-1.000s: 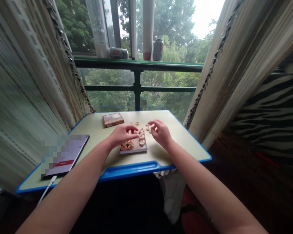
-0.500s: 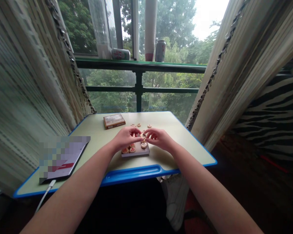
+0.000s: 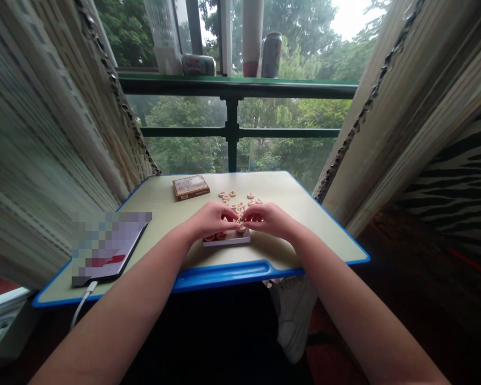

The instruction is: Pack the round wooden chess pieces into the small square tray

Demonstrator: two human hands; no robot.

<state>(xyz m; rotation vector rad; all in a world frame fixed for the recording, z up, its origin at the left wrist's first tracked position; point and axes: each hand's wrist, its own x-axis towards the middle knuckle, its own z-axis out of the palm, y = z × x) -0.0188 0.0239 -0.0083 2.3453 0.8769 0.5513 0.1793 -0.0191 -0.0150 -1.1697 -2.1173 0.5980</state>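
My left hand [image 3: 213, 219] and my right hand [image 3: 269, 220] meet over a shallow white box [image 3: 226, 243], thumbs and fingers closed from both sides around a round Chinese chess piece [image 3: 240, 218]. Just below it, another pale piece [image 3: 241, 230] sits at the box's right end. Red-marked pieces [image 3: 221, 235] lie at its left side, partly covered by my left hand. Beyond my fingertips, several loose chess pieces [image 3: 232, 194] are scattered on the table. My hands hide the middle of the box.
The cream table [image 3: 320, 235] has a blue edge and a blue front groove [image 3: 224, 274]. A flat brown box [image 3: 191, 187] lies at the back left. At the left edge rests a tablet [image 3: 116, 248] with a white cable [image 3: 84, 299]. Cans [image 3: 271, 55] stand and lie on the window ledge.
The camera view has tilted down slightly, shifting the scene. My hands have lowered toward the box with the piece between them, and more loose pieces show behind them.
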